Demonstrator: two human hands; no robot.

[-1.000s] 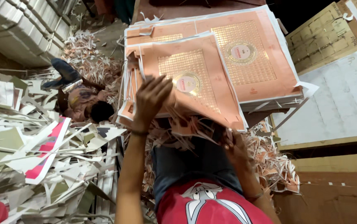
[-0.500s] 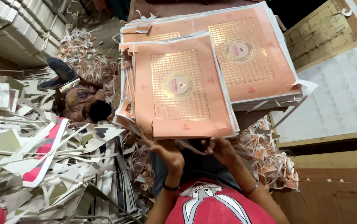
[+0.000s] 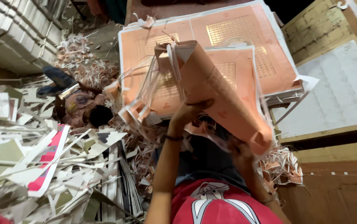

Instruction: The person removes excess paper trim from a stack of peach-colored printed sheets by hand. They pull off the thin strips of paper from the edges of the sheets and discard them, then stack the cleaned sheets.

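Note:
A thick bundle of salmon-pink printed card sheets [image 3: 211,87] is lifted and tilted up off the pile, with loose paper trimmings hanging from its edge. My left hand [image 3: 191,112] grips the bundle from below at its middle. My right hand [image 3: 240,151] holds its lower right corner and is mostly hidden behind the sheets. Beneath lies a stack of larger pink sheets [image 3: 245,37] with gold patterned panels, on a low pile in front of me.
A heap of paper offcuts [image 3: 54,166] covers the floor at left. Another person [image 3: 83,110] sits low among the scraps. White stacked sheets [image 3: 16,29] stand far left. Brown cartons [image 3: 332,29] and a white printed board [image 3: 336,95] are at right.
The pink bundle lay flat on the pile; both hands have since taken its near edge and lifted it up on a slant, trimmings trailing from it.

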